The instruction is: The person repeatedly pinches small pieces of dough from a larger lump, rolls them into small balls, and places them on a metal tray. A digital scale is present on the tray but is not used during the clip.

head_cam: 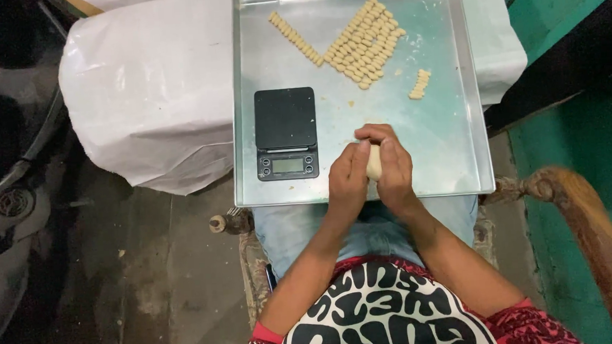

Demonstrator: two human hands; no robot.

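My left hand (348, 179) and my right hand (390, 162) are pressed together over the near edge of a square metal tray (458, 150). Between the palms sits a pale lump of dough (374, 163), held by both hands. A small black digital scale (286, 132) stands on the tray just left of my hands. Several small dough pieces lie in tight diagonal rows (364, 43) at the tray's far side, with a single line of pieces (295, 37) to their left and a short cluster (419, 85) to the right.
The tray rests on my lap and against a white plastic-covered surface (148, 89). A worn wooden chair arm (587, 213) curves at the right beside a green wall (583, 136). Dark concrete floor (151, 271) lies at the left.
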